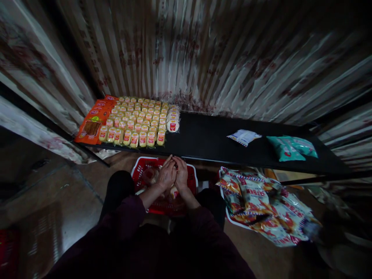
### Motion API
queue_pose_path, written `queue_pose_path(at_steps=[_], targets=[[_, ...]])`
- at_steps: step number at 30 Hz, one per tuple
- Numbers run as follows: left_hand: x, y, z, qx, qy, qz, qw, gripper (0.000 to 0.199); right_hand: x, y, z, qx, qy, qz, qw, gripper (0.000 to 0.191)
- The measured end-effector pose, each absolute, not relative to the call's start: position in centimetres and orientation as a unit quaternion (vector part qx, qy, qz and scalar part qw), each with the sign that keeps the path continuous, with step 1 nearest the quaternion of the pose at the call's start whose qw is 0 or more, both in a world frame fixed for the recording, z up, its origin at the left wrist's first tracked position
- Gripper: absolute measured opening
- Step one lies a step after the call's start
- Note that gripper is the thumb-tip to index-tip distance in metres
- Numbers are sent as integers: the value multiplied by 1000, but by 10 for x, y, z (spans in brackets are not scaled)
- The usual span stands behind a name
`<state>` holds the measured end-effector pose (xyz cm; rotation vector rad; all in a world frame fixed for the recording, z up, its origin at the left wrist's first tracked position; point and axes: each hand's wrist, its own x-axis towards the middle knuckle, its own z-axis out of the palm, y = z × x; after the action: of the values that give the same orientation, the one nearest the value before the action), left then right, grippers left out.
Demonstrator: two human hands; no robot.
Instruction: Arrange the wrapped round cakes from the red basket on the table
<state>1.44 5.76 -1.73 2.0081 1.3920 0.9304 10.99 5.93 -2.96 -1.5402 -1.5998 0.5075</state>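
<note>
My left hand (pixel 166 175) and my right hand (pixel 181 176) meet at the fingertips above a red basket (pixel 192 185) with a white rim. Their fingers are curled towards each other; whatever lies between them is hidden. Inside the basket are several wrapped pieces (pixel 174 192), partly covered by my hands and wrists. Just beyond my fingers, rows of small wrapped cakes (pixel 135 123) stand closely packed on a black shelf (pixel 200 133). At the right end of these rows sit round, paler wrapped cakes (pixel 173 121).
Orange snack packets (pixel 92 126) lie at the shelf's left end. Farther right are a white packet (pixel 244 137) and teal packets (pixel 290 148). A second basket (pixel 232 221), heaped with snack bags (pixel 255 195), stands right of my knees. Patterned curtains (pixel 186 50) hang behind the shelf.
</note>
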Motion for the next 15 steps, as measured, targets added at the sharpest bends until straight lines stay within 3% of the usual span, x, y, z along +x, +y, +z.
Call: queue_pose_path(at_steps=[4,10,15], targets=[[7,31,-41,745,548,269,271,40,105,29,-60,-622,-634,247,388,41],[-3,-3,-73,719,615,133,296,37,104,-4,-101,-682,-624,322,207,31],[-24,-22,-91,698,633,89,323,39,89,-28,-121,-670,-618,370,178,27]])
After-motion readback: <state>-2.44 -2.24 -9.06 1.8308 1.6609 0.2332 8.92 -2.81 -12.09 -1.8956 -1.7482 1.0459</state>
